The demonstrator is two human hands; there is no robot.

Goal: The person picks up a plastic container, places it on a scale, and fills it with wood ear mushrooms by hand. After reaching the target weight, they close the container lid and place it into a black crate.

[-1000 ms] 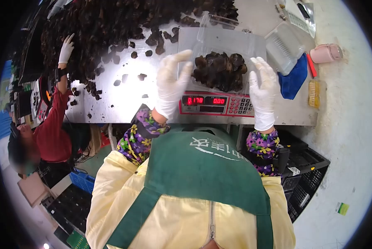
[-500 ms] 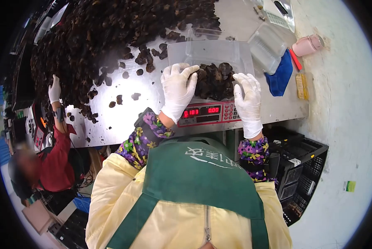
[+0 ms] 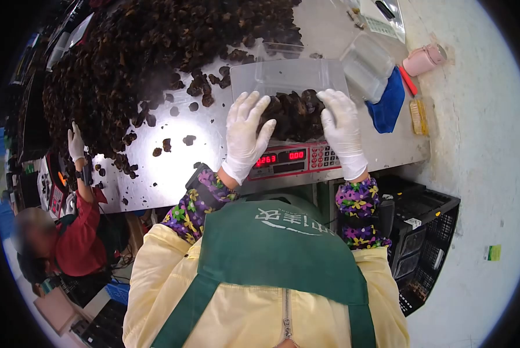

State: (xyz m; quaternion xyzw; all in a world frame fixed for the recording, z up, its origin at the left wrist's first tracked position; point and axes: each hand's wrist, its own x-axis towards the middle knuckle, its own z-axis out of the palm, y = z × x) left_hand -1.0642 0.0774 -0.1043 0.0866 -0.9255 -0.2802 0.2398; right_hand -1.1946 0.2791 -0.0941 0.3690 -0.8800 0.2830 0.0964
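Dark brown, wrinkled pieces [image 3: 296, 116] lie heaped in a clear plastic container [image 3: 289, 72] on a red-framed digital scale [image 3: 318, 158]. My left hand [image 3: 247, 133], in a white glove, rests at the left side of the heap with its fingers spread. On the right side is my right hand [image 3: 342, 129], also gloved, its fingers apart and their tips at the pieces. Neither hand grips anything. Red digits glow on the scale's display, partly covered by my left hand.
A large pile of the same pieces [image 3: 126, 58] covers the metal table's [image 3: 173, 168] far left. At the right are empty clear trays [image 3: 367, 64], a blue cloth [image 3: 387, 104], a pink bottle [image 3: 423, 60], a brush [image 3: 419, 116] and black crates [image 3: 416, 232]. A co-worker [image 3: 77, 238] is at left.
Both hands have shifted slightly on the sides of the container, my left fingers spreading wider. The scale's reading has risen. The co-worker's gloved hand has moved a little lower.
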